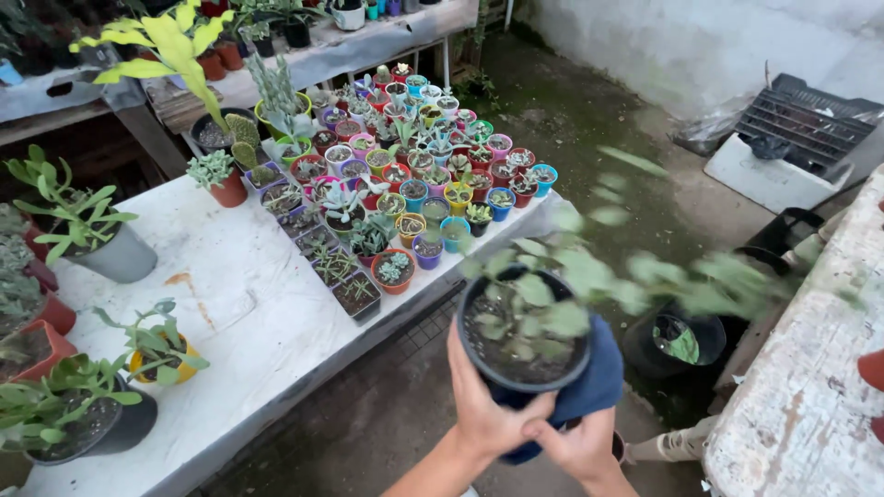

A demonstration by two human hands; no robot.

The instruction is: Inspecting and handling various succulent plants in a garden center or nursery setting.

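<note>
Greenhouse aisle beside white table [249, 304]: left hand [483, 405] & right hand [575, 446] grip blue-wrapped black pot [525, 368], mid-carry; next needs level set-down.

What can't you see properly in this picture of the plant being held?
- Black pot: its lower side, head view, is hidden by the blue cloth and both hands.
- Trailing plant: leaves blurred, shapes unclear.
- Right hand: cut off by the bottom edge; its fingers are tucked under the cloth.
- Small pots on the white table: too small to tell each plant.
</note>
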